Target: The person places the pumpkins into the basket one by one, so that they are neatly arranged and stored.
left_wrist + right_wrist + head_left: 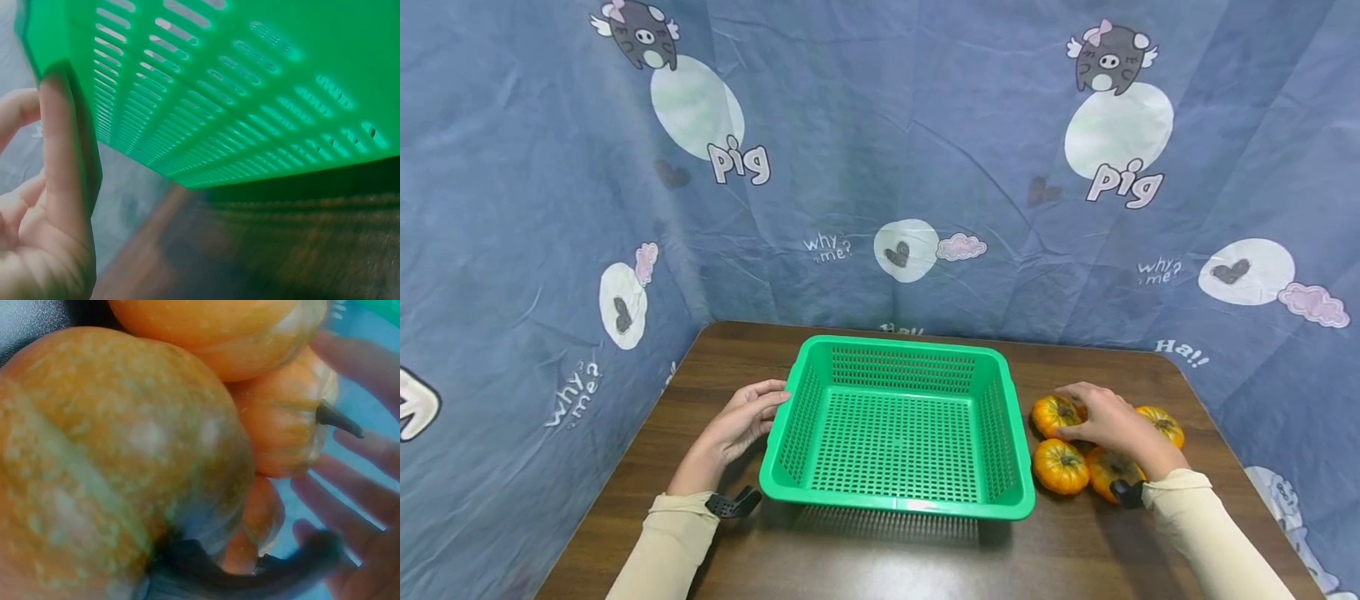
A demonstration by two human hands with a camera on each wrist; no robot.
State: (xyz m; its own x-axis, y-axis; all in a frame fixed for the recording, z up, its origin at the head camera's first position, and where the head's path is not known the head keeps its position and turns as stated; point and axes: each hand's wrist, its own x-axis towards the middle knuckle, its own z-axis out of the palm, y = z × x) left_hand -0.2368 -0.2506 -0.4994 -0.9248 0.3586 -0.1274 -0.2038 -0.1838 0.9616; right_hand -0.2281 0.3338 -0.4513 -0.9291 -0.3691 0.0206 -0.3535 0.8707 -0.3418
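A green plastic basket [895, 505] with slotted sides stands in the middle of the table. My left hand [741, 423] is at its left side, fingertips right at the rim; the left wrist view has one straight finger [61, 144] running up under the rim. To the basket's right is a cluster of small orange pumpkins. My right hand [1108, 421] reaches over the back left pumpkin [1048, 414], partly covering it. In the right wrist view the fingers [350, 487] are spread beside a stemmed pumpkin [281, 422], with a large mottled pumpkin [125, 450] nearest the camera.
Other pumpkins sit close by: one at front left [1061, 467], one under the right wrist [1105, 468] and one to the right [1166, 425]. The brown wooden table [910, 567] meets a blue printed cloth [850, 192] at the back and sides.
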